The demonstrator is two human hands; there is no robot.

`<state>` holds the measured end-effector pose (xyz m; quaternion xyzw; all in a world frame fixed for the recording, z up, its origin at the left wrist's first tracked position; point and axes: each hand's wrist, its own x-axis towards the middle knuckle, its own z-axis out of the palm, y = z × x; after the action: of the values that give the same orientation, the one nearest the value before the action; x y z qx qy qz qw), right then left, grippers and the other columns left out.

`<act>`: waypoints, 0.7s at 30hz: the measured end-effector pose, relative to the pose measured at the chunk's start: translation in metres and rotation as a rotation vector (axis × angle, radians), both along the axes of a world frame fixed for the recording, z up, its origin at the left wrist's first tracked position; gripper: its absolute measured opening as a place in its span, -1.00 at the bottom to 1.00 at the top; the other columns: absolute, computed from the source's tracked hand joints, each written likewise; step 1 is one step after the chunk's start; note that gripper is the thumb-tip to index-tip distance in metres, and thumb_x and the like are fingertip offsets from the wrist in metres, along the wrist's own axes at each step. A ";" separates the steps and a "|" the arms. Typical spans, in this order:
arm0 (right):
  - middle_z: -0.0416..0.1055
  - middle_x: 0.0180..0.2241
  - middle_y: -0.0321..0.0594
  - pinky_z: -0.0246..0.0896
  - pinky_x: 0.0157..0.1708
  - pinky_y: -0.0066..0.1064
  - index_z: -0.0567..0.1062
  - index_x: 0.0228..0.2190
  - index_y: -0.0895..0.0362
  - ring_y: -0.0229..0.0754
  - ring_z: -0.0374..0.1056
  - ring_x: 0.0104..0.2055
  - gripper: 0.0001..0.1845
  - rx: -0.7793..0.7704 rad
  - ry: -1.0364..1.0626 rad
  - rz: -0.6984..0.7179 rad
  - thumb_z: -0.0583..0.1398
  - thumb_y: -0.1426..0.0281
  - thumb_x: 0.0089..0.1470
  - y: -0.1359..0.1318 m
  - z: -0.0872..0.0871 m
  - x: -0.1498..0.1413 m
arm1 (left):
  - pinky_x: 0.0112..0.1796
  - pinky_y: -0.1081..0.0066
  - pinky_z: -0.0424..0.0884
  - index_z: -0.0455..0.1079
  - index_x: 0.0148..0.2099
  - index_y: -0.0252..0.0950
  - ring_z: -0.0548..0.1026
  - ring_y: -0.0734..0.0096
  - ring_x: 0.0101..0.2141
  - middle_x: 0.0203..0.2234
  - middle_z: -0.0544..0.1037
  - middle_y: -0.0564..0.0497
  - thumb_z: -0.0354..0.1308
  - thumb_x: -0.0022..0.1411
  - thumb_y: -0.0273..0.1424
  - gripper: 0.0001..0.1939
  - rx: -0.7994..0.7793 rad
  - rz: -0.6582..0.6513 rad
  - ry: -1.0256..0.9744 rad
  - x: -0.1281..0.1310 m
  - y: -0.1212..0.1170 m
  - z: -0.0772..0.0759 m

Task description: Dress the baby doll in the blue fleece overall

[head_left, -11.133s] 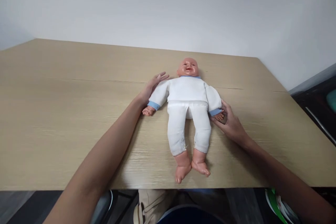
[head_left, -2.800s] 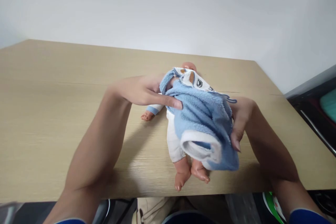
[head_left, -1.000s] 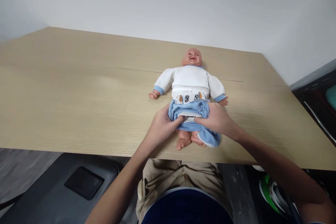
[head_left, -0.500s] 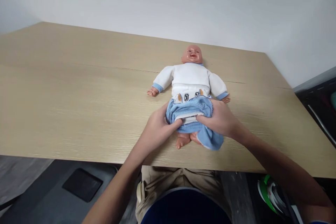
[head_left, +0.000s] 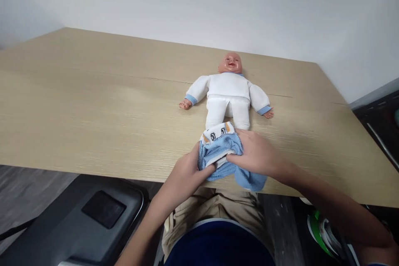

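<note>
A doll [head_left: 229, 85] in a white suit with blue cuffs lies face up, its head toward the wall and its legs toward me. Over its lower legs, near the table's front edge, I hold a blue terry-cloth doll garment [head_left: 220, 147] with a white band bearing stitched eyes. My left hand [head_left: 188, 174] grips its left side, thumb at a white-trimmed opening. On the other side, my right hand [head_left: 258, 153] is closed on the cloth, thumb at the same opening. A blue flap hangs down below my right hand. The cloth hides the doll's feet.
The wooden table [head_left: 93, 120] runs back to a white wall [head_left: 187, 4]. Below its front edge at left is a dark grey case-like surface [head_left: 59, 216] with a black panel [head_left: 104, 209]. Green and white round items [head_left: 321, 232] sit low at right.
Both hands have drawn the garment toward me and slightly down off the doll's waist area, so its white upper legs now show. The doll's feet, visible before, are now covered.
</note>
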<state>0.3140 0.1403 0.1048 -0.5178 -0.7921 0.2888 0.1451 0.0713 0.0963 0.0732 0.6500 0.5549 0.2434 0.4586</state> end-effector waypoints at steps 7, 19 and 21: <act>0.69 0.09 0.18 0.40 -0.03 -0.05 0.50 0.18 0.19 0.31 0.64 0.05 -0.47 -0.052 -0.173 0.023 0.35 0.26 0.25 -0.019 0.004 -0.012 | 0.09 -0.05 0.47 0.43 0.22 -0.25 0.61 -0.27 0.09 0.10 0.67 -0.27 0.16 0.40 -0.08 -0.52 0.037 -0.038 0.098 -0.007 -0.006 -0.012; 0.72 0.04 -0.07 0.47 0.04 -0.09 0.52 0.18 0.08 0.14 0.63 0.02 -0.41 -0.142 0.295 0.012 0.44 0.41 0.11 -0.005 -0.009 0.003 | 0.09 0.29 0.53 0.30 0.27 -0.20 0.60 0.07 0.16 0.13 0.61 -0.14 0.34 0.48 -0.12 -0.50 0.098 0.134 -0.266 -0.011 -0.005 -0.017; 0.73 -0.04 -0.13 0.48 -0.03 -0.13 0.55 0.14 0.06 0.09 0.63 -0.07 -0.45 -0.095 0.326 0.004 0.43 0.43 0.11 -0.001 -0.011 0.002 | 0.06 0.33 0.52 0.28 0.31 -0.20 0.57 0.08 0.20 0.18 0.58 -0.18 0.30 0.53 -0.11 -0.51 0.146 0.162 -0.302 -0.010 -0.001 -0.020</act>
<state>0.3158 0.1394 0.0937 -0.4686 -0.7447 0.4064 0.2465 0.0616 0.0955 0.0533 0.5910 0.5111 0.4140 0.4671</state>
